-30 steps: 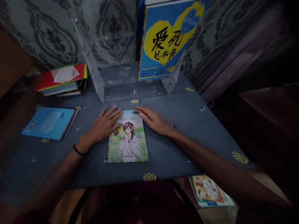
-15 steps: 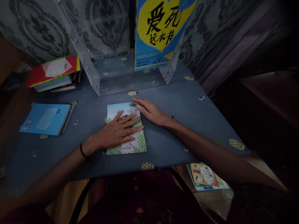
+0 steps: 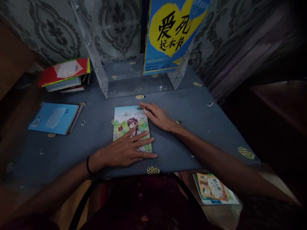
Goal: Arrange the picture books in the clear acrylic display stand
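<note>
A closed paperback book (image 3: 122, 118) lies flat on the table in front of me, its cover showing a red butterfly and a figure with a braid. Across its lower part rests my left hand (image 3: 130, 147), palm down with the fingers spread, hiding the bottom of the cover. My right hand (image 3: 157, 116) touches the book's upper right corner; its fingers are stretched out and lie close together. Neither hand grips anything.
A clear acrylic stand (image 3: 105, 83) holds an upright blue and yellow book (image 3: 168, 60) at the back. Left are a blue book (image 3: 51, 118) and a stack topped by a red book (image 3: 45, 75). Below the table's right edge lies an orange-covered book (image 3: 211, 188).
My left hand has slid down the cover toward the table's front edge, uncovering the title and the drawn figure. My right hand stays at the corner. The view has shifted slightly.
</note>
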Motion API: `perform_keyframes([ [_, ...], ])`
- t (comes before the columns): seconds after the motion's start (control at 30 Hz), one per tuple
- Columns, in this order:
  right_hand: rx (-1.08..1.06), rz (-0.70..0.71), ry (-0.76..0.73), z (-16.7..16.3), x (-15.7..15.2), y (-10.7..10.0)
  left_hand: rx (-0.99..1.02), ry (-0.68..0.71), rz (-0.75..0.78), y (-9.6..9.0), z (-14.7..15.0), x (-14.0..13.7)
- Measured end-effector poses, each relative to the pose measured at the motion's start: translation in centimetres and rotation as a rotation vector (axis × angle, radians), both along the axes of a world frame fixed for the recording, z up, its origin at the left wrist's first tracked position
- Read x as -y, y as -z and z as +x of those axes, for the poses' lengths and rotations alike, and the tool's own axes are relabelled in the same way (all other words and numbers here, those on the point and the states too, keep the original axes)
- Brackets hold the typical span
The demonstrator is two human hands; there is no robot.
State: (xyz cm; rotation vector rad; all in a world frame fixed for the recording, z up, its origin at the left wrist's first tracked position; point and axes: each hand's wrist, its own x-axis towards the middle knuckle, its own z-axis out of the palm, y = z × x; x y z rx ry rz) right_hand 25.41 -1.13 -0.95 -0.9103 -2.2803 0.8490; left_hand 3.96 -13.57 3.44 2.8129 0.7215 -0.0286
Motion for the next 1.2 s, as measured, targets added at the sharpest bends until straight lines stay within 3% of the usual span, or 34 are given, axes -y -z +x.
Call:
perform_keyframes([
  [0.3, -0.063, -0.016, 0.019, 0.0, 0.1, 0.0, -0.006, -0.118, 0.041, 0.4, 0.9, 0.8],
  [0.5, -0.135, -0.111, 0.034, 0.1, 0.1, -0.1, 0.01, -0.578, 0.148, 1.9, 3.9, -0.1],
  [0.6, -0.144, -0.116, 0.043, 0.1, 0.1, -0.2, 0.036, -0.661, 0.133, 2.2, 4.3, -1.1],
  [0.77, -0.116, -0.076, 0.049, 0.1, 0.2, -0.1, 0.023, -0.549, 0.032, 2.0, 0.3, -4.5],
  [0.97, 0.04, -0.031, -0.166, 0.3, 0.0, 0.0, -0.018, -0.676, 0.072, 1.8, -5.4, -9.7],
  [1.07, 0.113, -0.021, -0.276, 0.6, -0.2, 0.0, -0.008, -0.677, 0.117, 2.0, -5.9, -10.1],
  [1.2, 0.151, 0.008, -0.318, 1.1, -0.5, 0.2, -0.042, -0.754, 0.219, 1.8, -5.1, -8.6],
])
